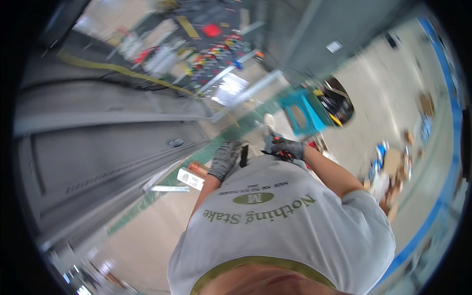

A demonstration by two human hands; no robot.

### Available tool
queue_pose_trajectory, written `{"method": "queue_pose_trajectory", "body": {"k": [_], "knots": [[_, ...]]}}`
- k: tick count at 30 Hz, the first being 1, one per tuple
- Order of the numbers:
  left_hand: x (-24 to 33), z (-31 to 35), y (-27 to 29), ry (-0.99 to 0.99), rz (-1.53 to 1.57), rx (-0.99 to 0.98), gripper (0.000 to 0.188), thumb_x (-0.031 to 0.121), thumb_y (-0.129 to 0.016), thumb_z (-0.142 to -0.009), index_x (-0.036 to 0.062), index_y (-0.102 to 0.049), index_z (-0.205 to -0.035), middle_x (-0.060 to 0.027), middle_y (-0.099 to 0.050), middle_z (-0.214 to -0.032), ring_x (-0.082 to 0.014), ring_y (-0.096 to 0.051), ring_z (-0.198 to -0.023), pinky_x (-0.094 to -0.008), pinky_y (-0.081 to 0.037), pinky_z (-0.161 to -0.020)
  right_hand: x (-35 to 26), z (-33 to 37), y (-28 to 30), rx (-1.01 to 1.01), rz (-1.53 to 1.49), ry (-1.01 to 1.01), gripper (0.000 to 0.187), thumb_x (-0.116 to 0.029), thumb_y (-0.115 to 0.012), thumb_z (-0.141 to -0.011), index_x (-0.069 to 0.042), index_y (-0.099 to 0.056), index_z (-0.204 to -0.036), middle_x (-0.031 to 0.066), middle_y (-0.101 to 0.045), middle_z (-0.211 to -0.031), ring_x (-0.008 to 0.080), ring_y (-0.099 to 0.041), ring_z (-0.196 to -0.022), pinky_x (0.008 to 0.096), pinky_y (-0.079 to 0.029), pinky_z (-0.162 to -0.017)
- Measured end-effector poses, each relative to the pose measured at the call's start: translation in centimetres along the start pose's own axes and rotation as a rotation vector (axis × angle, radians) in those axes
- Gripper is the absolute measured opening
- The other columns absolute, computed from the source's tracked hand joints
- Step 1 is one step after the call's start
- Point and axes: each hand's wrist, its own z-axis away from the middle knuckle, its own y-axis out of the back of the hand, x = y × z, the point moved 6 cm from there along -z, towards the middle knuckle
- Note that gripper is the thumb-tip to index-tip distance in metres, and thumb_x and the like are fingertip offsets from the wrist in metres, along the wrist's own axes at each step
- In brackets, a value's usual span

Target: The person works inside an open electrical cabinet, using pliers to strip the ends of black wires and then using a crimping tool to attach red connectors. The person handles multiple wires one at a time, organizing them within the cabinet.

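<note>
Both of my hands are at waist level in front of my grey T-shirt, in grey knitted work gloves. My left hand [227, 156] is by the left side of my waist, next to a black strap-like strip [244, 155]. Its fingers are blurred and partly turned away, so whether it grips the strip is unclear. My right hand [290, 148] is curled in front of my waist around a black and orange object [279, 154], whose kind is too blurred to make out. My shoe [269, 123] shows beyond the hands.
An open grey metal cabinet [98, 105] stands at left, with coloured wiring parts [211, 59] beyond. Right of my feet is a turquoise stool [307, 115] beside a dark bin of tools [339, 101]. Cardboard and packaging [391, 167] lie farther right; a white box [191, 178] is at left.
</note>
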Motion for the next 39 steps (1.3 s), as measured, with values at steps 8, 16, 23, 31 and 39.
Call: {"method": "queue_pose_trajectory", "body": {"k": [8,16,23,31,39], "knots": [[2.9,-1.1,-2.3,-0.157,-0.071,-0.273,0.026,0.022,-0.058,-0.086,0.0057,-0.062,-0.106,-0.0175,-0.060,-0.103,-0.0353,-0.057,-0.097,-0.0422,-0.046,-0.084,8.9,4.0,2.5,0.235,-0.609,0.277,0.027,-0.024,-0.068,-0.083,-0.007,-0.062,-0.103,0.0063,-0.065,-0.084,0.0167,-0.064,-0.074,0.0303,-0.054,-0.063],[3.8,-4.1,-4.8,-0.164,-0.175,-0.326,0.027,0.023,-0.059,-0.086,0.0032,-0.062,-0.104,-0.0188,-0.061,-0.102,-0.0366,-0.058,-0.096,-0.0427,-0.046,-0.085,11.2,10.2,13.8,0.906,0.217,0.110,0.063,-0.044,-0.075,-0.071,-0.001,-0.058,-0.114,0.0159,-0.066,-0.100,0.0322,-0.063,-0.092,0.0376,-0.048,-0.082],[5.8,-5.2,-10.5,-0.022,-0.168,-0.465,0.026,0.024,-0.059,-0.087,0.0058,-0.062,-0.105,-0.0176,-0.061,-0.105,-0.0353,-0.058,-0.098,-0.0423,-0.046,-0.086,9.1,14.9,25.2,1.221,0.721,-0.233,0.070,-0.045,-0.072,-0.070,-0.009,-0.051,-0.125,0.0186,-0.055,-0.123,0.0344,-0.053,-0.114,0.0430,-0.044,-0.094],[8.8,-6.2,-15.8,0.166,-0.020,-0.486,0.023,0.021,-0.060,-0.087,0.0049,-0.062,-0.104,-0.0163,-0.062,-0.102,-0.0328,-0.060,-0.096,-0.0396,-0.047,-0.084,6.4,11.5,38.0,1.190,0.862,-0.350,0.068,-0.043,-0.073,-0.068,-0.009,-0.051,-0.123,0.0143,-0.054,-0.122,0.0316,-0.049,-0.117,0.0437,-0.038,-0.097],[4.7,-2.4,-18.7,0.385,0.047,-0.456,0.022,0.019,-0.059,-0.089,0.0041,-0.061,-0.105,-0.0155,-0.064,-0.099,-0.0286,-0.065,-0.088,-0.0364,-0.051,-0.079,4.5,6.2,44.5,1.199,1.091,-0.305,0.086,-0.051,-0.077,-0.062,-0.007,-0.047,-0.130,0.0180,-0.049,-0.130,0.0345,-0.047,-0.119,0.0457,-0.037,-0.099]]}}
